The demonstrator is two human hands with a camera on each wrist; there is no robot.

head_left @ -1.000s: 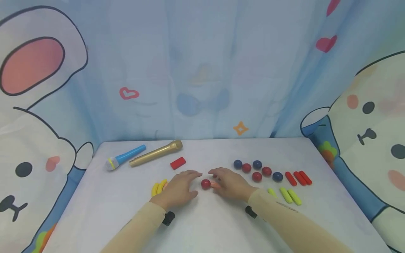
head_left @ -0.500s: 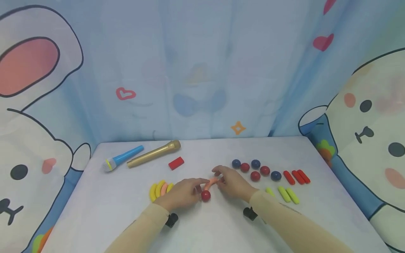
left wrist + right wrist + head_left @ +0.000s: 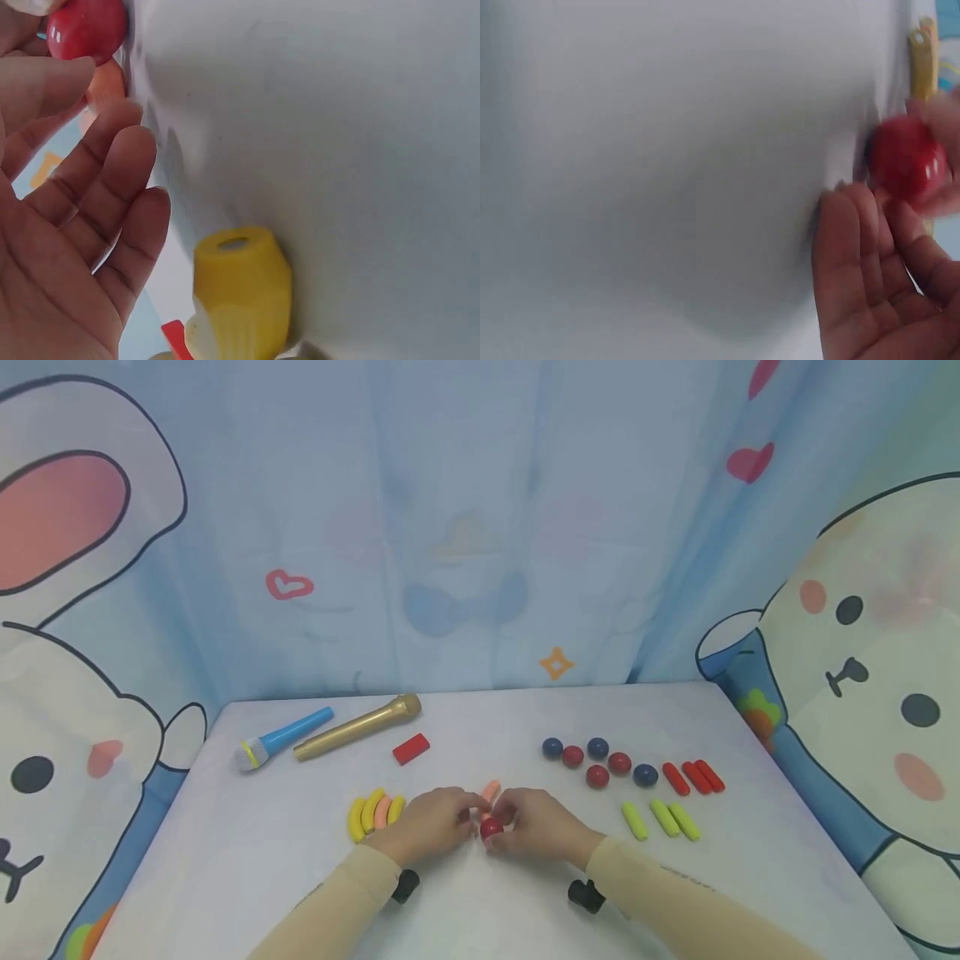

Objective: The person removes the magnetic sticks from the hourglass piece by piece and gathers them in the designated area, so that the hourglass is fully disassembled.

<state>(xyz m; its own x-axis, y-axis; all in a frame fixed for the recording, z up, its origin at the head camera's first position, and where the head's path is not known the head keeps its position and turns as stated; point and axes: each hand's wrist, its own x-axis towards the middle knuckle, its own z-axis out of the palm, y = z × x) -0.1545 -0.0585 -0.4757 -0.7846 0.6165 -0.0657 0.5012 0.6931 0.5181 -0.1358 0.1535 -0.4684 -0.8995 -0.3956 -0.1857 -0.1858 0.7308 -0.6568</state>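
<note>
Hands meet mid-table: right hand (image 3: 536, 827) pinches the red ball (image 3: 491, 828). Left hand (image 3: 429, 822) touches it too, fingers relaxed, pink stick (image 3: 491, 791) just behind.

glossy red ball (image 3: 491, 828), on white table, between fingertips

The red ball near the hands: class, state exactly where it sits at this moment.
In the head view the red ball sits at the table's front centre, between the left hand and right hand, just in front of the orange peg.

Red ball (image 3: 491, 828) half hidden between both hands (right wrist view blurred)
</note>
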